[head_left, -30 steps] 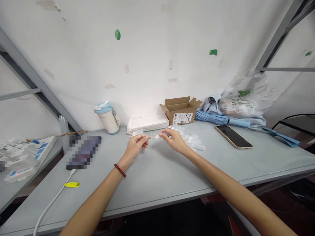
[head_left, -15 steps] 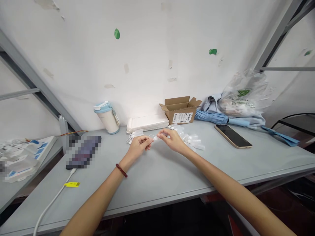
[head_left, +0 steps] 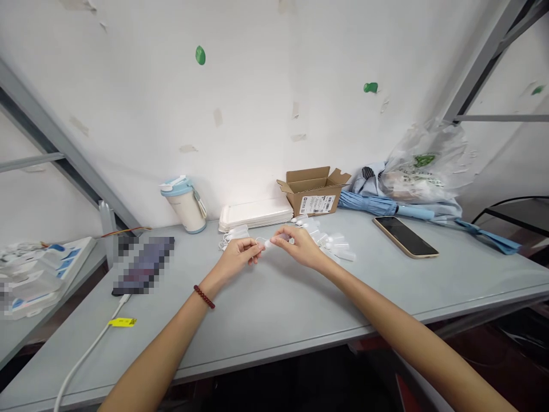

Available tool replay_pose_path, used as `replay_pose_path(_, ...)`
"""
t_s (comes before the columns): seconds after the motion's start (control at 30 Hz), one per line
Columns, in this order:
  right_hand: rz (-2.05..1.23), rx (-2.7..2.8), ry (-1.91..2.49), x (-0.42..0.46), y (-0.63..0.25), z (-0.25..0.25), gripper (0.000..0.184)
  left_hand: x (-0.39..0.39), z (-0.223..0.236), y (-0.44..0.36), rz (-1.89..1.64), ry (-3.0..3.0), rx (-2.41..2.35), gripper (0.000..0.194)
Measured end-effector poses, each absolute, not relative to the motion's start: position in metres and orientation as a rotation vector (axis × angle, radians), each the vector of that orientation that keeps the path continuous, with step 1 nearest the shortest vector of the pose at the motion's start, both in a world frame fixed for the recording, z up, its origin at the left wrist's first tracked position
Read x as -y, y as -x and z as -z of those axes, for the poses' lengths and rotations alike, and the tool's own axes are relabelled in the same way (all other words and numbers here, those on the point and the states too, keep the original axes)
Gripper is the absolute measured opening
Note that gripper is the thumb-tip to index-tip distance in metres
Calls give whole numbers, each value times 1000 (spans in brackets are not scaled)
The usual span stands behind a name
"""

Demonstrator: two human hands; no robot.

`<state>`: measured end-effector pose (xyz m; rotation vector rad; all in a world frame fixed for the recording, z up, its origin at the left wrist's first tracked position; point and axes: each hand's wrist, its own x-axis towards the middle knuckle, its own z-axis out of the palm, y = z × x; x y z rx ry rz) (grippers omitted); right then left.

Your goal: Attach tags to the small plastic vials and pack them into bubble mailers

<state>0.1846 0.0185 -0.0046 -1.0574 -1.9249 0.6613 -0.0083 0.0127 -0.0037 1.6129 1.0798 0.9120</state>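
Over the middle of the table, my left hand [head_left: 240, 256] pinches one end of a small white plastic piece with a thin loop [head_left: 267, 244]. From the other side, the thumb and fingertips of my right hand [head_left: 297, 246] close on the same piece, partly hiding it. Behind my left hand lies a small group of similar white pieces with loops [head_left: 237, 232]. Several translucent white pieces [head_left: 341, 246] are spread beside and behind my right hand. The exact kind of these pieces is too small to make out.
An open cardboard box [head_left: 317, 204] and a stack of flat white items [head_left: 257, 215] stand by the wall. A tumbler [head_left: 187, 209] is left of them. Rightward lie a phone [head_left: 405, 236], a blue umbrella [head_left: 373, 202] and a plastic bag [head_left: 422, 166]. A white cable [head_left: 86, 357] crosses the left side.
My right fingertips have come slightly closer to my left hand, around the white piece. The whole view has shifted a little.
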Motion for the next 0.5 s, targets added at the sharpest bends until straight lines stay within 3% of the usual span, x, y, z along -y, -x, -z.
replay_pose_path(0.27,-362,1900,1096,-44,-210,8,15,-38,-8,67,-1150,-1615,-1425,34)
replay_pose_path(0.5,-108,2046,1223,-64,-230,18,9,-42,-7,91,-797,-1702,-1490,33)
